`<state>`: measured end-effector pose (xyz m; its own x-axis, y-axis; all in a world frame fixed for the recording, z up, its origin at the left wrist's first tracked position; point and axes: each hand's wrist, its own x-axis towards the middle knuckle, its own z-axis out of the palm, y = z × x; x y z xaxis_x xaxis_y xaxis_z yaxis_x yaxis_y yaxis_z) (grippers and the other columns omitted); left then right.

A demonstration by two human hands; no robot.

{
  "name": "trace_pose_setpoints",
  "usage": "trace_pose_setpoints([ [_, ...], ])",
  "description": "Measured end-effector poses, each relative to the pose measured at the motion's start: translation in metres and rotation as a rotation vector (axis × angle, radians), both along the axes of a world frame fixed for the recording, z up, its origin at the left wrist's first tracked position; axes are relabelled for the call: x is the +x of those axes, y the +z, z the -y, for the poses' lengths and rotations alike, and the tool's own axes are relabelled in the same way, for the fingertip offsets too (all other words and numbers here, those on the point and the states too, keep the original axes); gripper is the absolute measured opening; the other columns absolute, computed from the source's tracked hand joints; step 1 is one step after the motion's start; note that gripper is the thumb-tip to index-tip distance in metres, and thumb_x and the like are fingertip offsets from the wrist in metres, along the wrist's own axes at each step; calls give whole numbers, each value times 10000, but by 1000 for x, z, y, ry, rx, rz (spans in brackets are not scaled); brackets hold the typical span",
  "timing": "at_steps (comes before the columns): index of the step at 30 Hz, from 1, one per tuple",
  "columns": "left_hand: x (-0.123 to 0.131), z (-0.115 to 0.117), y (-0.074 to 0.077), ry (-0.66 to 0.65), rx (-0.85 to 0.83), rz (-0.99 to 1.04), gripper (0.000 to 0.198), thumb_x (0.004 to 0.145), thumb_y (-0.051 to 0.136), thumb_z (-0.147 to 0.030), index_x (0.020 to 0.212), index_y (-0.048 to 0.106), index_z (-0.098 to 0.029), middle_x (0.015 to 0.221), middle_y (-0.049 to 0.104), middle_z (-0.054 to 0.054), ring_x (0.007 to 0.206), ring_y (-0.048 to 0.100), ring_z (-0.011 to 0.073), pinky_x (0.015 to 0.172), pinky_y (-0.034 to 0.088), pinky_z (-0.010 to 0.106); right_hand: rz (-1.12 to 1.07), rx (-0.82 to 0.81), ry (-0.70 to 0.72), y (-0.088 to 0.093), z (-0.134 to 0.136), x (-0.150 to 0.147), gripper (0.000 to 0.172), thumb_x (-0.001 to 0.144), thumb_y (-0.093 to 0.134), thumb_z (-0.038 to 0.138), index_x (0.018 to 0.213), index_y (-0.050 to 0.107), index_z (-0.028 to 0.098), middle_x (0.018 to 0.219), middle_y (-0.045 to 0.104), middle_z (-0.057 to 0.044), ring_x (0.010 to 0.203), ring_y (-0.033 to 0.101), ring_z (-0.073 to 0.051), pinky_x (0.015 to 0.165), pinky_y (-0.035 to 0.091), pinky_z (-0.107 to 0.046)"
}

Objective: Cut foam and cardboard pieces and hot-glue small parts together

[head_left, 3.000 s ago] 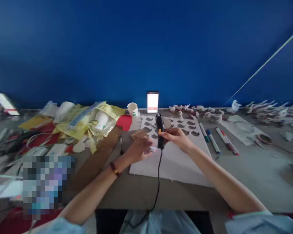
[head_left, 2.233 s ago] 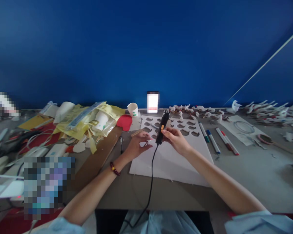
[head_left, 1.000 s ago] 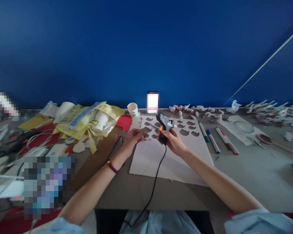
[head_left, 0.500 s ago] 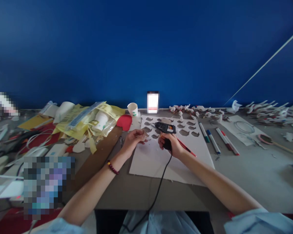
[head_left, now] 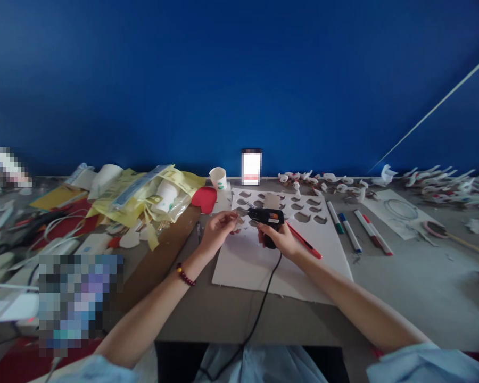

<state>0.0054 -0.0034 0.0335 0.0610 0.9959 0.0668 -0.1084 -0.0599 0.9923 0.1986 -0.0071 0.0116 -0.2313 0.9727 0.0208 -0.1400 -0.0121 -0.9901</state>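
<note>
My right hand (head_left: 280,238) is closed round the handle of a black glue gun (head_left: 265,217), whose nozzle points left toward my left hand. A black cord (head_left: 259,308) runs from the gun down to my lap. My left hand (head_left: 219,230) pinches a small pale piece (head_left: 236,217) right at the gun's tip; the piece is too small to name. Both hands hover over a white foam sheet (head_left: 295,266) with rows of cut-out holes. A red pen (head_left: 303,242) lies on the sheet just right of my right hand.
Several markers (head_left: 351,234) lie right of the sheet. A paper cup (head_left: 219,178) and a phone (head_left: 251,166) stand at the back. Yellow bags (head_left: 143,199), a red heart shape (head_left: 204,198) and clutter fill the left; white scraps (head_left: 327,180) line the back edge.
My right hand turned the glue gun from upright to level, nozzle pointing left, and lowered it. My left hand lifted off the sheet and brought a small piece to the nozzle.
</note>
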Motion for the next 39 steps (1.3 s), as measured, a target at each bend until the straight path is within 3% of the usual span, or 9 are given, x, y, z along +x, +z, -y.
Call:
trace_pose_setpoints([
  [11, 0, 3, -3, 61, 154, -250, 181, 736, 663, -283, 882, 659, -176, 720, 671, 19, 626, 617, 132, 582, 506, 239, 120, 35, 2, -3, 0, 1, 387, 765, 644, 499, 587, 571, 163, 507, 579, -7, 380, 476, -90, 386, 405, -231],
  [18, 0, 6, 0, 80, 230, -381, 186, 765, 639, -281, 925, 668, -192, 733, 677, 21, 640, 605, 140, 599, 484, 249, 178, 30, 2, 6, 3, -1, 362, 765, 634, 468, 577, 570, 164, 482, 565, -4, 382, 466, -90, 382, 388, -225],
  [39, -1, 5, -3, 97, 298, -435, 162, 774, 625, -274, 897, 669, -178, 759, 703, 36, 614, 617, 127, 567, 503, 230, 238, 73, 32, 0, 0, 3, 344, 808, 589, 419, 589, 569, 155, 499, 578, -16, 398, 469, -84, 400, 375, -206],
])
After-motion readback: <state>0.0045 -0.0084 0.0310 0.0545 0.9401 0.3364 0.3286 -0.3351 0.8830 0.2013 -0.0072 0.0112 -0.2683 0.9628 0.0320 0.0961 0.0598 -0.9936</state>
